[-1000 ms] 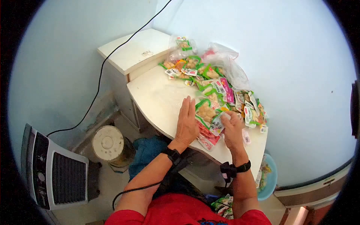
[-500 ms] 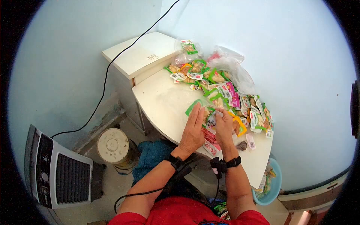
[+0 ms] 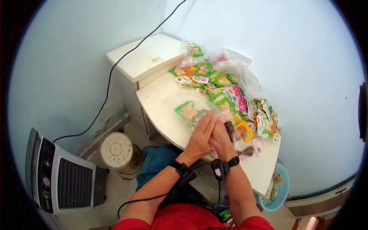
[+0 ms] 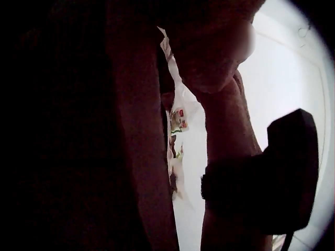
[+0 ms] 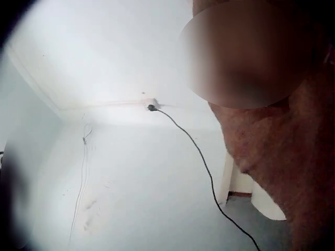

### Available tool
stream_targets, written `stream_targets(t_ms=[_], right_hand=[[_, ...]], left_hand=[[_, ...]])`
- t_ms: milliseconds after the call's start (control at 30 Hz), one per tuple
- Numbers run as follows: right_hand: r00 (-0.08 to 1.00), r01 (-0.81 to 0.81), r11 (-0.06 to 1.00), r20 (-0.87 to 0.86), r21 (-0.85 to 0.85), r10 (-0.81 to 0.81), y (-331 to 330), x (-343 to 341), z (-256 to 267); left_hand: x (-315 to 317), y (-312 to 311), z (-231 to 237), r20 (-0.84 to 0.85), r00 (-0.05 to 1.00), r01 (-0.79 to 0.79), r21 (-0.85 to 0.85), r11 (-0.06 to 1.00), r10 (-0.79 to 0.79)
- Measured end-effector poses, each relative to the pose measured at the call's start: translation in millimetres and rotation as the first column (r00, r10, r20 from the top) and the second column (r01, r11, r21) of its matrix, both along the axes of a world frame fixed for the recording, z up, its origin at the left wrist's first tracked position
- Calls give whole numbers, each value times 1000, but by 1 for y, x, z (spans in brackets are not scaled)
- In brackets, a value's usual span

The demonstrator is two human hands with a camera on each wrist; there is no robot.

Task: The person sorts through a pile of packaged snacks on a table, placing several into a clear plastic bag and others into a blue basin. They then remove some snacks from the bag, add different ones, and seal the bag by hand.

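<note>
In the head view my left hand [image 3: 201, 138] and right hand [image 3: 220, 135] are together over the table's front part. The left hand's fingers lie fairly straight, close against the right hand. Clear plastic [image 3: 214, 112] shows at the fingertips; what lies between the palms is hidden. Just beyond the left fingertips is a green-edged packet of pale food [image 3: 188, 112]. Beside the right hand sit a dark piece [image 3: 230, 128] and an orange-edged packet [image 3: 244, 129]. The left wrist view is dark, with a strip of pale wrapper [image 4: 170, 57] between the hands.
Heaped snack packets [image 3: 234, 96] and a clear plastic bag [image 3: 245, 80] lie along the back of the white table [image 3: 159, 101]. Another dark piece [image 3: 246, 151] rests at right. A blue basin [image 3: 283, 188], a lidded bucket [image 3: 116, 149] and an air cooler [image 3: 61, 172] stand below.
Both hands have come together, the right moving left and turning. The green-edged packet now lies farther left, past the left fingertips. A dark piece has come into view beside the right hand.
</note>
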State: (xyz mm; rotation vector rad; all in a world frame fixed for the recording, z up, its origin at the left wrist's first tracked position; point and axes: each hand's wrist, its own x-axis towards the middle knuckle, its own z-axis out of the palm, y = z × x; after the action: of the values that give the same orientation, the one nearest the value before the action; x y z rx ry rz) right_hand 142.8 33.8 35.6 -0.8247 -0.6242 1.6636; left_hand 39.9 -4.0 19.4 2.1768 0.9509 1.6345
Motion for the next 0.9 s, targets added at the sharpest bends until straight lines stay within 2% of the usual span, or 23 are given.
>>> stream_targets(t_ms=[100,200,300,400,467,533,600,633,667,733,767,867,900], right_hand=[[984,-130,990,119,-47,135,6,0,-1],[960,-118,989,266,90,90,12,4,-15],[992,-118,990,54,79,114,13,0,-17],[979,-6,994,204,107,-15,17,-2,-27],[968,-80,987,246,140,44,20,4,-31],[911,-130,980,408,152,58,20,6,-27],[748,-162,978,663,135,32,18,5,-16],[625,-162,986,777,41,70,5,3,13],[542,-133,966,832,220,-115,7,9,3],[340,-134,827,809,546,-480,6,19,-9],[366,-95,848,811,521,-457,-1,34,-11],[7,-177,818,832,548,-555,-46,51,29],[-32,-175,872,883,457,-469,-61,53,41]], left_hand=[[-1,-1,2,20,1000,11,-35,999,-10],[-1,4,-1,17,1000,2,-44,999,-1],[-1,2,1,51,999,-3,-51,999,6],[-1,3,-3,22,999,-36,-14,999,36],[0,2,-2,21,997,-70,-53,996,72],[0,2,-1,23,996,-89,-67,994,91],[-1,2,-2,35,994,-100,-54,993,102],[1,3,-3,55,994,-93,-56,994,97],[0,5,-6,78,992,-98,-59,993,103],[-3,4,-4,97,989,-104,-75,992,111],[-6,2,-2,95,989,-108,-88,990,116],[-4,0,-2,96,985,-132,-98,986,142],[-4,0,-4,96,985,-133,-99,986,143]])
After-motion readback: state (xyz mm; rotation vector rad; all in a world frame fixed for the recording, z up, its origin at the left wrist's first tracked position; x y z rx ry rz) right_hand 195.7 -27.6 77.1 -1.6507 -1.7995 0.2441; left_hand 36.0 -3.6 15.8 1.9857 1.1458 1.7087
